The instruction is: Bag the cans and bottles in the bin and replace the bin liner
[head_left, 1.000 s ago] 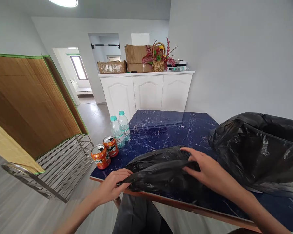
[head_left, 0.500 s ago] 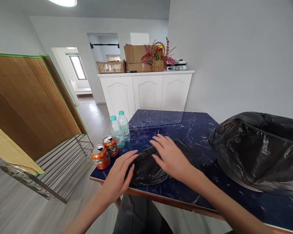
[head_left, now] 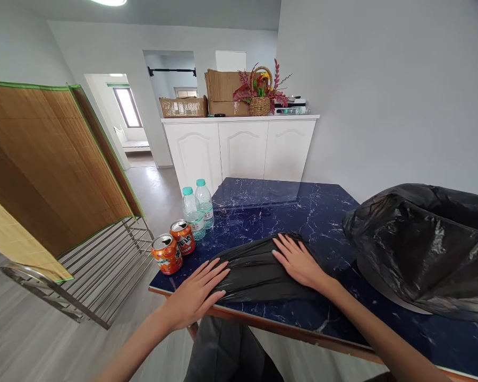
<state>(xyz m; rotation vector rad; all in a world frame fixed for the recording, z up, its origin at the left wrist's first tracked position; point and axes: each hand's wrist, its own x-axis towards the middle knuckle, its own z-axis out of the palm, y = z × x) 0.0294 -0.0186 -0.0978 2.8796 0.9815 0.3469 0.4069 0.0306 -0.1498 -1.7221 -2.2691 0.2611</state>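
A black plastic bag [head_left: 255, 270] lies flattened on the dark blue marbled table [head_left: 258, 199] in front of me. My left hand [head_left: 195, 292] rests flat on the bag's left end, fingers stretched out. Over its right part my right hand [head_left: 298, 261] lies palm down with the fingers spread. Two orange soda cans, a nearer one [head_left: 166, 254] and a farther one [head_left: 183, 237], stand beyond my left hand with their tops opened. Behind them are two clear water bottles [head_left: 194, 215] with teal caps.
A bin lined with a black bag [head_left: 422, 249] stands on the table's right side. A metal rack [head_left: 103, 276] and a bamboo screen [head_left: 51, 170] are on the left. Beyond the table, a white cabinet [head_left: 242, 151] carries cardboard boxes [head_left: 223, 93] and a flower basket [head_left: 259, 105].
Both hands have come down onto the black bag and moved apart, my right hand to the right. The bag now looks flatter and more stretched out between them.
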